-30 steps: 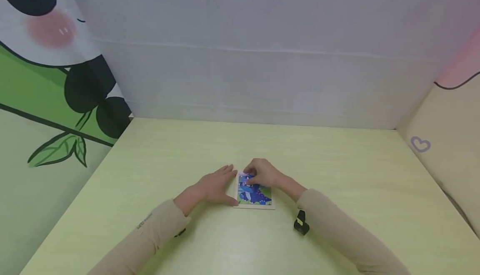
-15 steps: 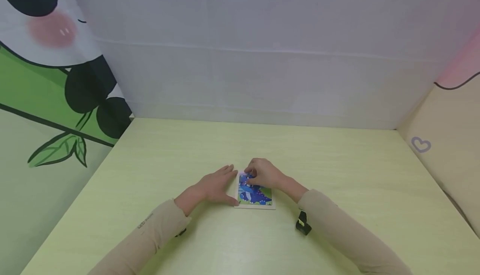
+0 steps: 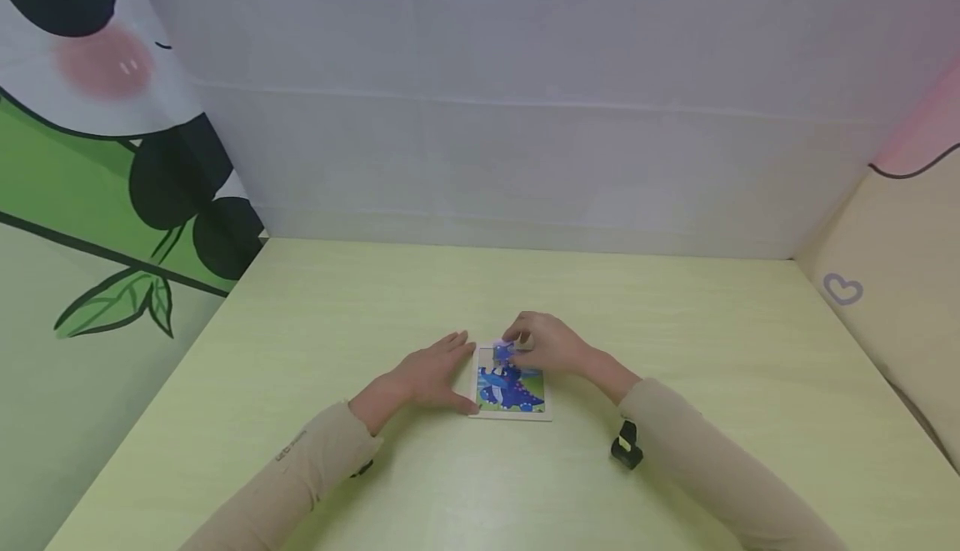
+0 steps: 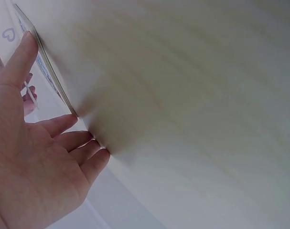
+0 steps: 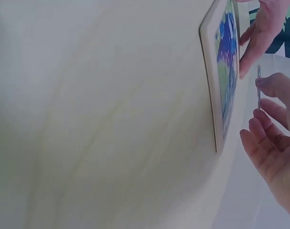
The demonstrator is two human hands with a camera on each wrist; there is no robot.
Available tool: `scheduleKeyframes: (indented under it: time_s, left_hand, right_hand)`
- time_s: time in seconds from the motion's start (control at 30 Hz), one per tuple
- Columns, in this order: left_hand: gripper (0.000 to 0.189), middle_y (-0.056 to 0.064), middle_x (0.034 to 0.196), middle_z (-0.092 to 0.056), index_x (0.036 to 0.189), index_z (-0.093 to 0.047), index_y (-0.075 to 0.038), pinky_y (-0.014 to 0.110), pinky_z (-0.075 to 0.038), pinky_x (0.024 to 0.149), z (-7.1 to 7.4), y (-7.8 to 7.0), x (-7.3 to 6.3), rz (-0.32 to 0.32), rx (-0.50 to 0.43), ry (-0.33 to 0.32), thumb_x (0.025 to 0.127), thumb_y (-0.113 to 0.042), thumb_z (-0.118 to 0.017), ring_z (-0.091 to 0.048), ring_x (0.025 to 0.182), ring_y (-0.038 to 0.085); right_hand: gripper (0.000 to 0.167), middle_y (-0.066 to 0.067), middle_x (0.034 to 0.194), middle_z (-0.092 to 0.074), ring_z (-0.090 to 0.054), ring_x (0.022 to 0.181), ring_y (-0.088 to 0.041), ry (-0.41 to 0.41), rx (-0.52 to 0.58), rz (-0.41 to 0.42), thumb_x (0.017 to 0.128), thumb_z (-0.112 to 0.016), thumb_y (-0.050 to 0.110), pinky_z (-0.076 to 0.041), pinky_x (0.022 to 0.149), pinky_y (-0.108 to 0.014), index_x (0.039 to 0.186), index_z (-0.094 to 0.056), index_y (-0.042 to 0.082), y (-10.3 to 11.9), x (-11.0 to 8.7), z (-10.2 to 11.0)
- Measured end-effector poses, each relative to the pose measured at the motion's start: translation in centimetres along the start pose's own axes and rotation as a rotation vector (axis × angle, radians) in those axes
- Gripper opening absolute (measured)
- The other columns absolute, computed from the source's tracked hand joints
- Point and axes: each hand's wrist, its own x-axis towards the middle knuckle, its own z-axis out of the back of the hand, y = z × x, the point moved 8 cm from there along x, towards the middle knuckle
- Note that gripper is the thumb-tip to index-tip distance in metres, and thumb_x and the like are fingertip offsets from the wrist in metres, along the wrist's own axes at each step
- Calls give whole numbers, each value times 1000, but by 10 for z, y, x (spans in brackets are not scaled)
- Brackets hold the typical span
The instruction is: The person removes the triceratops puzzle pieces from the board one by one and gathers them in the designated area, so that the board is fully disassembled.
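Above the puzzle, newly raised piece in right hand; left hand wide alongside.

The left arm, in a beige sleeve, reaches up from the lower left of the head view; the right arm, sleeved alike, comes from the lower right. The left hand, just below the frame's centre, has its thumb spread wide from four extended fingers; its palm fills the lower left of the left wrist view. The right hand is arched, thumb opposed to the fingers in a pinch grip, at the right edge of its own wrist view.
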Motion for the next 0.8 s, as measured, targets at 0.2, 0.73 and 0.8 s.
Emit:
scheduleKeyframes:
  time_s: [0.2,0.73,0.8]
  left_hand:
    - [97,13,149,-18,142,-29,-5,45,-25,106,-2,-1,-1,0,-4,6,69,-55,-70,-14,137,28]
    - [98,12,150,-18,142,-28,-6,45,-24,107,-5,1,-6,0,20,18,69,-55,-70,-14,137,28]
    - [97,12,150,-18,142,-28,-7,45,-23,107,-5,1,-7,0,16,19,69,-55,-70,-14,137,28]
  right_hand:
    - [28,-2,96,-62,-57,91,-19,-29,11,-60,77,-68,15,-50,72,-27,103,-67,4,-16,-21,16]
    - [24,-5,94,-63,-58,84,-19,-105,1,-131,75,-70,8,-51,69,-27,97,-68,0,-72,-74,33]
    - [23,-4,93,-62,-57,84,-17,-109,0,-140,74,-71,8,-51,69,-27,97,-68,0,-77,-77,32]
